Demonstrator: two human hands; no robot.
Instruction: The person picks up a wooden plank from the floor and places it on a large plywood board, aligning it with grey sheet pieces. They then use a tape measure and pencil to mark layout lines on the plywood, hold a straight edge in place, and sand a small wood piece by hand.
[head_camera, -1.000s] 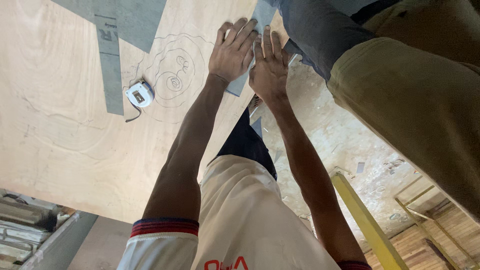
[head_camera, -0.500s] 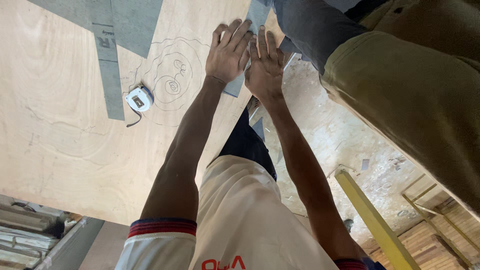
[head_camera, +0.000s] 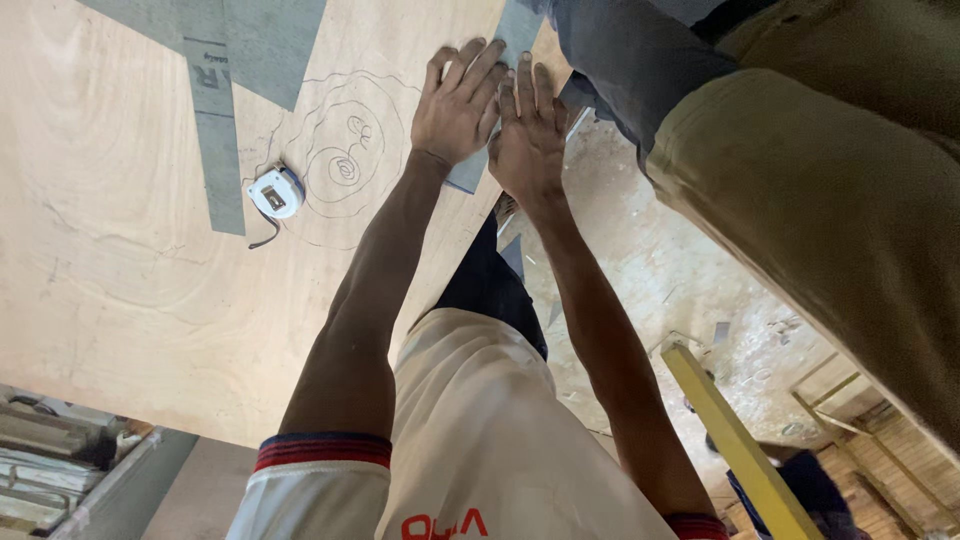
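Two flat hands pressing a small grey piece at the edge of a board

On the left, big wooden board (head_camera: 120, 250) with long grey strips (head_camera: 220, 170) lying on it, then a little white tape measure (head_camera: 275, 192) beside pencil swirls (head_camera: 345, 165) - untouched. Next, left hand (head_camera: 460, 105), fingers stretched out flat, gripping nothing, pushing down on the small grey piece (head_camera: 468, 178) right at the board's edge. Touching it, right hand (head_camera: 528, 140), flat and open too, also gripping nothing. Far right, another person's leg (head_camera: 800, 200), close by. Looks like the holding-down step - next move probably calls for keeping that piece from sliding.
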